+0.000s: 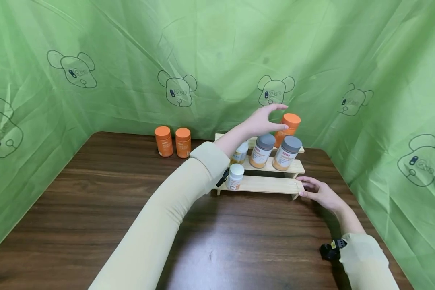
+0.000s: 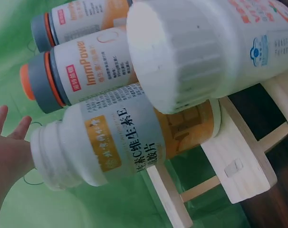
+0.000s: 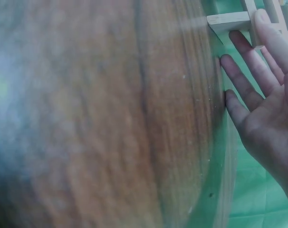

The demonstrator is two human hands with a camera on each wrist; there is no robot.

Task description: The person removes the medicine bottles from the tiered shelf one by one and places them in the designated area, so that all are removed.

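My left hand [image 1: 262, 121] reaches over a three-step wooden rack [image 1: 269, 184], fingers spread and thumb tip right at an orange bottle [image 1: 291, 121] on the top step. Two grey-capped white bottles [image 1: 261, 151] stand on the middle step, beside a vitamin C and E bottle [image 2: 120, 142] with a white cap, partly hidden by my left arm in the head view. A small white bottle [image 1: 235, 177] sits at the left of the lowest step. At that step's right end, my right hand [image 1: 322, 195] touches the board's edge with loosely extended fingers.
Two orange bottles [image 1: 163, 141] stand on the dark wooden table [image 1: 94, 193] left of the rack. A green curtain [image 1: 221, 60] printed with bear heads surrounds the table at the back and sides. Each wrist carries a small black camera [image 1: 331, 250].
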